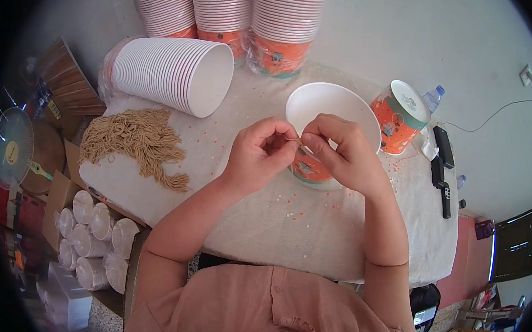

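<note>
My left hand [259, 152] and my right hand [346, 154] meet at mid-table, fingertips pinched together. Between them runs what looks like a thin tan string [299, 140], mostly covered by the fingers. Right behind and below the hands stands a paper bucket [311, 168] with a white inside and an orange and green printed side, its mouth tilted toward me. Another printed bucket [391, 127] sits upside down to the right, with a thin string loop on its side. A heap of tan strings [135, 141] lies left of my left hand.
A stack of nested white buckets [162, 74] lies on its side at the far left. Tall bucket stacks [287, 21] stand behind it. Small orange and white bits dot the cloth [346, 244]. Black devices [442, 146] and a bottle [433, 98] are at right; a carton of wrapped white rolls [91, 240] sits lower left.
</note>
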The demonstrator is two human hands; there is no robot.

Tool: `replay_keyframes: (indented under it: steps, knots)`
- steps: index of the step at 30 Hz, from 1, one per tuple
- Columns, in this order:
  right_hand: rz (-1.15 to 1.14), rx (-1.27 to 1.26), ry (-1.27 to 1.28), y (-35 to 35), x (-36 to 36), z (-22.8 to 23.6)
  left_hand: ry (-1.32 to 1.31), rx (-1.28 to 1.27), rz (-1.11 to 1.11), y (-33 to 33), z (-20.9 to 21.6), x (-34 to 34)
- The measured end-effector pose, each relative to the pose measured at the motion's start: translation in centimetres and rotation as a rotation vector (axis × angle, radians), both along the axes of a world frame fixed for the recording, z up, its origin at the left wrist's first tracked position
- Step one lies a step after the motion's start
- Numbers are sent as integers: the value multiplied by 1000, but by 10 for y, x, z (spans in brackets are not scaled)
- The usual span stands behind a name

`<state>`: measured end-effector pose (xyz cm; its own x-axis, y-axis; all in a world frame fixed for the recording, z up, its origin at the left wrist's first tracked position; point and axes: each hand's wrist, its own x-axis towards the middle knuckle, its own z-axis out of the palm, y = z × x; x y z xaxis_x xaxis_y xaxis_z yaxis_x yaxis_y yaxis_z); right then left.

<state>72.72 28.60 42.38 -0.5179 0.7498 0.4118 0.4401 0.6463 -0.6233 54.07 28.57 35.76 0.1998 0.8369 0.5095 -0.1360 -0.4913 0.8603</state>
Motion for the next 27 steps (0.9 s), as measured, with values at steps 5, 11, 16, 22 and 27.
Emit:
replay_keyframes:
  steps: [5,11,16,22,27]
  knots:
    - [-10,-84,9,-2,0,1,-7,139,55,2,-2,2]
    - [-3,-179,56,-2,0,1,-86,3,-20,1,0,-1]
    - [-68,74,130,-3,-8,-5,-210,-281,-126,4,4,-9]
    - [-57,502,17,-3,-22,-15,-384,-540,-254,3,8,-8]
    - [-77,535,13,-3,-21,-15,-466,-640,-438,6,4,-13]
